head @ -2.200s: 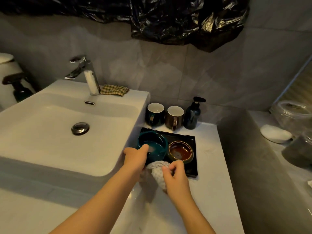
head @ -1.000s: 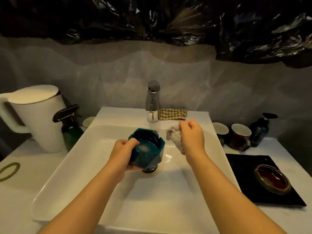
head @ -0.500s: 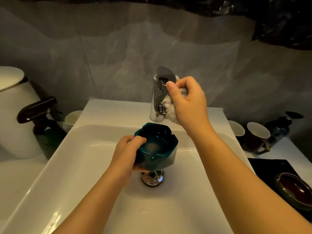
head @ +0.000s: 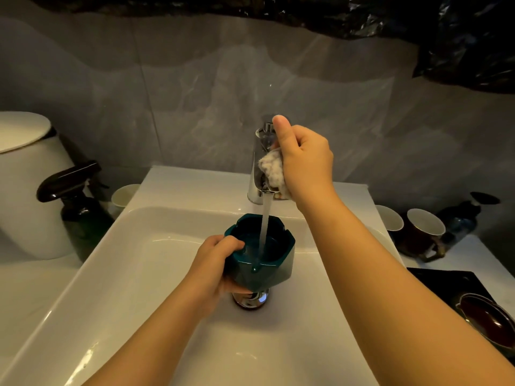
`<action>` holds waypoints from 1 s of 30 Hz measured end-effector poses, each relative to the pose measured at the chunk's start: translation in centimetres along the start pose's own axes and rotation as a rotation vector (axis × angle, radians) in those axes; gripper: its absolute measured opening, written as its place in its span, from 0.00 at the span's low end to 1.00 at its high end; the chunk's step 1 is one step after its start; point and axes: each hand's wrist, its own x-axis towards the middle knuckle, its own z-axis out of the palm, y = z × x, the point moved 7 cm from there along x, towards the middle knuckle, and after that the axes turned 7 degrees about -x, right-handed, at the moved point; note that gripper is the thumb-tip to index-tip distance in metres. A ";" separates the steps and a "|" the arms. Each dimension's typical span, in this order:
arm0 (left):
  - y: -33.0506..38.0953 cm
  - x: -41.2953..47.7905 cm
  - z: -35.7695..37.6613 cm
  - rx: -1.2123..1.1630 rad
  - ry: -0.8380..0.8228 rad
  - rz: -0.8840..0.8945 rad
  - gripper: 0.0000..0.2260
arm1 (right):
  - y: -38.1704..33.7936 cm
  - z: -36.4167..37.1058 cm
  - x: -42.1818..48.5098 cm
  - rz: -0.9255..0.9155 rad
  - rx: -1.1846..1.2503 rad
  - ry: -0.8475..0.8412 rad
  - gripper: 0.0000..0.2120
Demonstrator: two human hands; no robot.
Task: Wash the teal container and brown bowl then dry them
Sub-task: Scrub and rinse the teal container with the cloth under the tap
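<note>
The left hand (head: 214, 263) grips the teal container (head: 278, 270), thumb over its rim, just above the drain (head: 250, 299). Water (head: 264, 218) from the tap (head: 257, 162) runs into it. Beyond, the right hand (head: 303, 160) clutches a cloth (head: 271, 169), thumb against the tap's top. The brown bowl (head: 490, 321) lies well right of that arm

Both of the person's arms are bare from the lower edge of the view to the wrists. The left forearm (head: 156, 330) and right forearm (head: 390, 274) look smooth and rounded. The left hand (head: 214, 263) and right hand (head: 303, 160) are bare too, with short, full fingers.
</note>
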 end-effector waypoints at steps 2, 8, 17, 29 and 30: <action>-0.2 0.0 -0.1 0.004 -0.009 -0.010 0.12 | 0.5 -0.3 -0.1 0.027 0.040 0.015 0.26; -0.7 0.2 0.0 -0.024 -0.073 -0.084 0.14 | 6.5 -2.6 -2.9 0.276 0.144 0.109 0.21; -3.5 -0.3 0.9 -0.010 -0.040 -0.279 0.10 | 15.4 -4.2 -9.1 0.585 0.172 0.183 0.07; -1.0 -0.4 0.6 0.324 0.080 0.149 0.16 | 16.2 -2.6 -10.3 0.575 0.143 0.100 0.08; -0.8 -0.4 0.4 0.364 0.116 0.162 0.11 | 16.2 -2.6 -10.4 0.572 0.141 0.096 0.08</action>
